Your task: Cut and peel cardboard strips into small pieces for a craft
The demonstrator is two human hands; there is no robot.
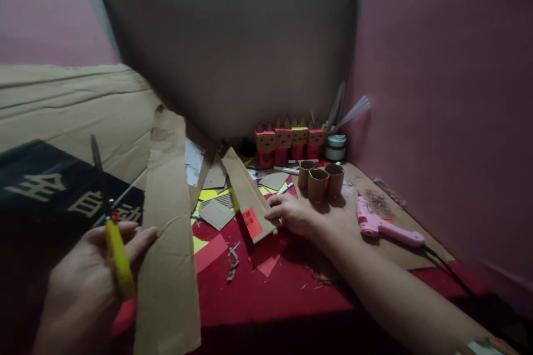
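Near left, long tan strip (169, 249): matt cardboard, lightly creased. Yellow-handled scissors (119, 263): smooth plastic grip, metal blades. To their right, narrow tan piece (244, 180): smooth matt cardboard; red label (252, 224), paper. Farther right, three brown open tubes (318, 187): matt cardboard. Pink gun-shaped tool (389, 227): smooth plastic.

Paper scraps (211, 253) on red tabletop (270, 302)

Front cloth (270, 302) lies open; pink wall (437, 94) blocks right.
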